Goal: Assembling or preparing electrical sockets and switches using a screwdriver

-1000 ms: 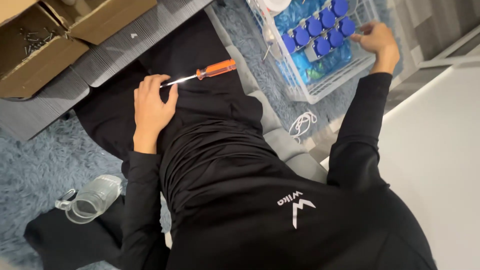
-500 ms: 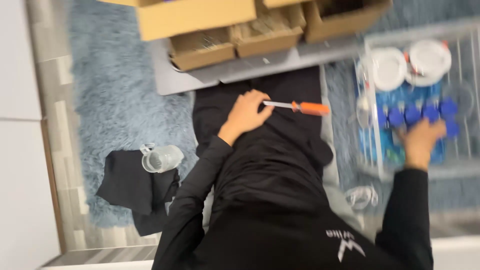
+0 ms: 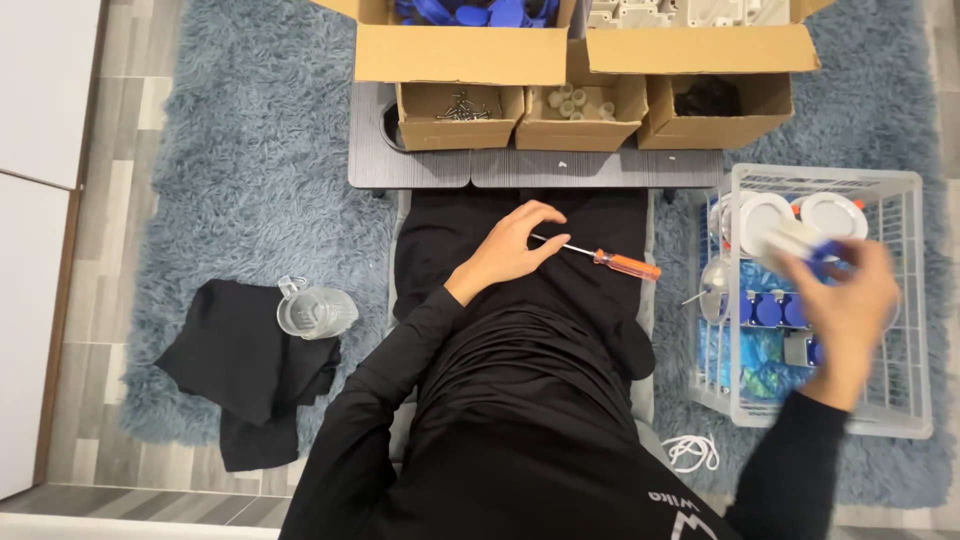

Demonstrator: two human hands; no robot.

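My left hand (image 3: 508,250) rests on my black-clad lap, fingers spread, its fingertips at the metal shaft of an orange-handled screwdriver (image 3: 604,257) that lies across the lap. My right hand (image 3: 842,302) is raised over a white wire basket (image 3: 905,187) at my right, blurred by motion. It grips a small white and blue part (image 3: 802,243). Inside the basket lie round white discs (image 3: 762,220) and several blue-capped parts (image 3: 768,308) on blue plastic.
A low grey table (image 3: 530,165) ahead carries open cardboard boxes of screws (image 3: 460,105), small white parts (image 3: 569,102), dark parts (image 3: 708,98) and blue pieces (image 3: 470,12). On the blue shaggy rug lie a clear measuring jug (image 3: 314,311), black cloth (image 3: 245,365) and a white cord (image 3: 696,451).
The view swung round to face the table squarely. My right hand lifted out of the basket with a white and blue part. My left hand stayed by the screwdriver.
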